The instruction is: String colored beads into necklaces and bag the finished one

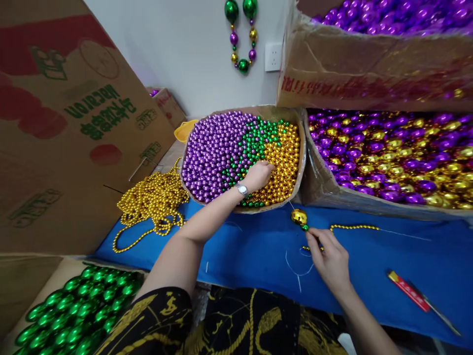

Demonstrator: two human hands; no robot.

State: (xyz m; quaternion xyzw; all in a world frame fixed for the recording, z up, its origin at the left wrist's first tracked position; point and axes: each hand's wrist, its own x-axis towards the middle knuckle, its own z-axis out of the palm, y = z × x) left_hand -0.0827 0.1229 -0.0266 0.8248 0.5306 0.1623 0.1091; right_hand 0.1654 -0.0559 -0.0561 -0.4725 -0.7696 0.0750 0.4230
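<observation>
My left hand (pixel 258 175), a watch on its wrist, reaches into a cardboard box (pixel 301 148) of small purple, green and gold beads, its fingers curled into the gold ones. My right hand (pixel 330 259) rests on the blue cloth (pixel 406 256) and pinches a thin string threaded with a large gold bead (pixel 299 216) and a small green bead. A short strand of tiny gold beads (pixel 354 227) lies on the cloth just beyond that hand.
A pile of gold bead strands (pixel 153 199) lies at the left. Boxes of larger purple and gold beads (pixel 391 158) stand at the right, a box of green beads (pixel 77 310) at lower left. A red-handled tool (pixel 410 292) lies at right. A bead necklace (pixel 242 34) hangs on the wall.
</observation>
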